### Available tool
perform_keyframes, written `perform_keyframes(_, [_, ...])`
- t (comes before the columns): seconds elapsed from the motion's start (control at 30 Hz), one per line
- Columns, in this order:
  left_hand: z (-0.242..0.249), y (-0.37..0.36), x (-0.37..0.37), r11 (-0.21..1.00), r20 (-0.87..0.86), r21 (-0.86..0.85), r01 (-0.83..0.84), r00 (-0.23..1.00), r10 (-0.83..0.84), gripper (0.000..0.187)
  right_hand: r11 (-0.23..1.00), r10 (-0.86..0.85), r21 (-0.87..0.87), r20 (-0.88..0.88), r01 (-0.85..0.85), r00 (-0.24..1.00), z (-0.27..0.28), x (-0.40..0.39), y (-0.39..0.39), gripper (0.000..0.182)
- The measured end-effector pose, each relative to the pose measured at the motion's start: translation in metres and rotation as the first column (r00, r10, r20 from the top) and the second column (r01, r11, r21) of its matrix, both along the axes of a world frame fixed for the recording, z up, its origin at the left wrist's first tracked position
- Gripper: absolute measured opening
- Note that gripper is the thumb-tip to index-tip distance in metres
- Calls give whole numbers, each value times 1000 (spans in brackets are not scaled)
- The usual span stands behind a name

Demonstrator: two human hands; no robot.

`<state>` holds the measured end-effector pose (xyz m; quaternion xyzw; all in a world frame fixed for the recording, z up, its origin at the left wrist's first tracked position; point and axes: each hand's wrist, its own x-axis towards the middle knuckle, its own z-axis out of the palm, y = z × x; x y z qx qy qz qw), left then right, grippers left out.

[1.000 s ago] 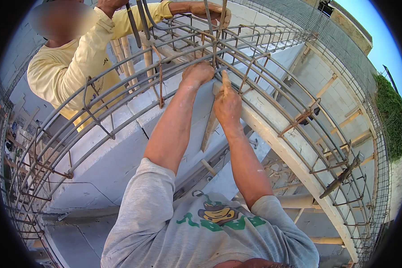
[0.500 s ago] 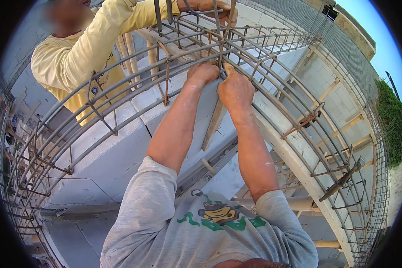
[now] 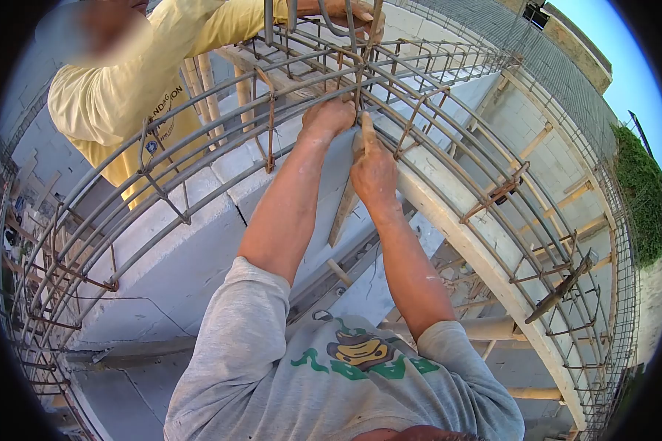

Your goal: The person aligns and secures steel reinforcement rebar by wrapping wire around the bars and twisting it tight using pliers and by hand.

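1. Head view: the left hand [image 3: 329,117] is closed around a steel bar of the curved bar cage [image 3: 449,147], while the right hand [image 3: 374,170] grips a wooden-handled tool [image 3: 366,132] at the same crossing.
2. Judging by the stirrups [image 3: 268,132] already standing along the cage, much is assembled; this joint looks unfinished.
3. A co-worker's hand [image 3: 349,11] holds the bars above.
4. The yellow sleeve's lettering [image 3: 171,103] is only partly legible; the grey shirt's green print [image 3: 360,360] appears mirrored and unreadable.

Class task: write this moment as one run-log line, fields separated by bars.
left hand: grips rebar cage joint | right hand: holds wooden-handled tool at joint | co-worker's hand: on upper bars
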<state>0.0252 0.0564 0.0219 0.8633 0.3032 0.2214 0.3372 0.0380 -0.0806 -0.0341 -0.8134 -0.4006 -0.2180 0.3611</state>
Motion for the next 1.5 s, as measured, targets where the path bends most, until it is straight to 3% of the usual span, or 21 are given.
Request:
perform_keyframes(0.13, [-15,9,14,996,-5,93,-15,1000,16,50,977,98,179,86,-113,991,-34,-5,-18,72])
perform_keyframes(0.23, [-22,14,17,997,40,51,52,998,-54,49,983,137,130,-48,-130,989,-29,-11,-31,71])
perform_keyframes(0.43, [-37,26,32,999,38,29,37,999,-38,46,999,-30,29,67,28,997,-4,-9,-23,66])
perform_keyframes(0.63, [-42,29,35,999,118,44,-18,993,13,45,981,-143,-132,-9,141,990,40,-13,-11,51])
perform_keyframes(0.73, [-26,19,22,1000,52,-3,21,998,-21,49,965,-189,-192,-46,177,981,52,-14,-4,50])
perform_keyframes(0.83, [-21,9,12,991,62,133,4,998,-12,52,976,-168,-158,-122,148,978,26,-5,0,50])
perform_keyframes(0.93, [-4,0,5,989,-83,148,11,997,1,54,995,-76,70,-9,76,997,-1,4,3,49])
perform_keyframes(1.03, [6,-7,4,991,-125,132,-9,992,25,54,997,-65,29,-19,65,998,6,8,-3,49])
perform_keyframes(1.13, [10,-6,5,989,-215,145,33,977,-1,52,994,-55,99,-5,56,998,11,11,-3,44])
perform_keyframes(1.23, [-2,0,8,988,-89,156,11,996,3,51,987,-38,157,9,36,999,7,9,-4,40])
perform_keyframes(1.37, [8,-7,5,989,-189,146,-2,981,30,52,984,-24,175,-9,25,1000,6,8,-6,41])
perform_keyframes(1.5, [-1,3,10,985,-177,173,17,984,14,49,992,-27,123,-46,33,999,16,-1,-14,43])
